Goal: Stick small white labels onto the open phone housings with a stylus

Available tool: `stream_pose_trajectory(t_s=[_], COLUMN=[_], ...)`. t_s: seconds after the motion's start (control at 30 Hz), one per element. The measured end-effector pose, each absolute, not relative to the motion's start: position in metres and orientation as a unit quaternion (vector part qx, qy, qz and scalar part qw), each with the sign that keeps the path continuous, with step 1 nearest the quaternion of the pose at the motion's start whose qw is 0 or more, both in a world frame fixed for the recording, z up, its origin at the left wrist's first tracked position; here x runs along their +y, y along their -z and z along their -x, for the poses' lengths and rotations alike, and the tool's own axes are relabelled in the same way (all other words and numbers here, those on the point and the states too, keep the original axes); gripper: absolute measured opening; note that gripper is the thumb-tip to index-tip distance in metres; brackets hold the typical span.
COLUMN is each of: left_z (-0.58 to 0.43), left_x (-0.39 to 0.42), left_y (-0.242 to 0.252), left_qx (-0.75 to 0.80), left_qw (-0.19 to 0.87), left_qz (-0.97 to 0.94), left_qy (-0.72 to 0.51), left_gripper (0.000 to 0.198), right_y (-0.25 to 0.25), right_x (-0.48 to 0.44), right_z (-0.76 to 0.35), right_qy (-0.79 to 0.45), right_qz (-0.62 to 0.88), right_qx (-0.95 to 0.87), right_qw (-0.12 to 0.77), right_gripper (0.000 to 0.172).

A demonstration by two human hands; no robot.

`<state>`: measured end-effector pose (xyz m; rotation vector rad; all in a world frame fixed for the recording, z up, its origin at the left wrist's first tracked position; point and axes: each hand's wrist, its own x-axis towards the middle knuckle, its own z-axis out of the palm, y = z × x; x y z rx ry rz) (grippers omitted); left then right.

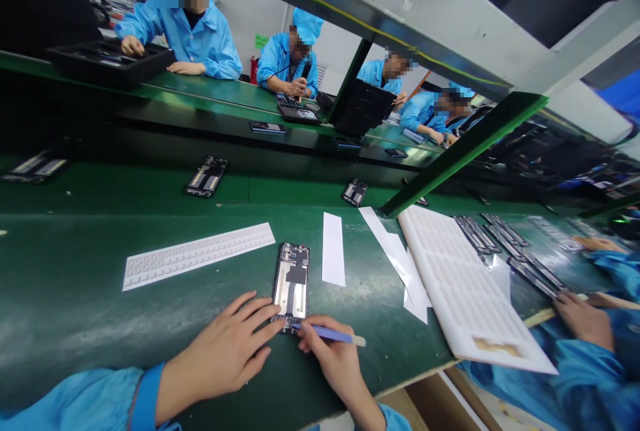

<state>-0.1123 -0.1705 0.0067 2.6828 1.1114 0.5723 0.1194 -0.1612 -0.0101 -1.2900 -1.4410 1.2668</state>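
Observation:
An opened phone body (pixel 291 281) lies lengthwise on the green bench in front of me, its inner parts showing. My left hand (pixel 225 351) rests flat beside its near end, fingers spread, fingertips touching the lower left corner. My right hand (pixel 330 354) is closed on blue tweezers (pixel 327 334), whose tip meets the phone's bottom edge.
White sticker strips (pixel 197 254) (pixel 333 248) lie left and right of the phone. A white foam tray (pixel 465 288) sits to the right, near a neighbour's hand (pixel 583 318) and several phone frames (pixel 510 248). More phones (pixel 206 176) ride the belt beyond. Workers in blue sit opposite.

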Motion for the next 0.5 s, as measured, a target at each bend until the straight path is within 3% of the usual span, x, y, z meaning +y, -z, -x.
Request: stream_pose_trajectory(t_s=[0.2,0.37,0.5], left_z=[0.114,0.108,0.071], left_x=[-0.169,-0.177,-0.188], left_y=[-0.007,-0.004,0.001], left_qx=[0.373,0.416,0.449], left_qw=[0.094,0.059,-0.007], left_qz=[-0.907,-0.882,-0.866], left_qy=[-0.17,-0.211,-0.219], left_gripper=[0.048,0.051,0.066], right_y=[0.011,0.007,-0.007], right_x=[-0.161,-0.152,-0.114], right_z=[-0.118,-0.126,-0.143], right_qy=[-0.495,-0.485,-0.448], right_qz=[0.509,0.524,0.513], right_qx=[-0.582,-0.508,-0.528], right_qw=[0.396,0.481,0.508], right_gripper=[0.027,0.034,0.038])
